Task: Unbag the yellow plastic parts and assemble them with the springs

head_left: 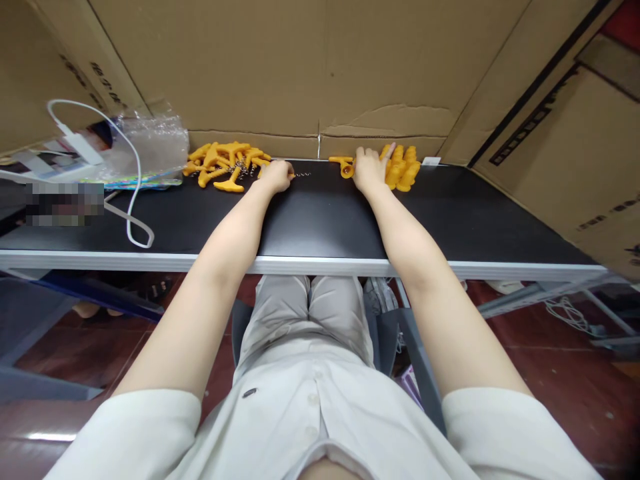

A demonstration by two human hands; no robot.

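My left hand is closed around a corkscrew with an orange handle; its metal spiral sticks out to the right, just above the black tabletop. Beside that hand, on the left, lies a loose pile of orange T-handled corkscrews, their spirals tangled in the middle. My right hand has its fingers closed at an orange plastic piece with a round opening, while one finger stretches out to the right. Right of this hand, several orange ribbed plastic sleeves lie close together. My palm hides part of the grip.
Tall cardboard stands behind the table, with another cardboard panel on the right. A clear plastic bag, a white cable and a blurred-out item lie on the left. A small white piece sits near the sleeves.
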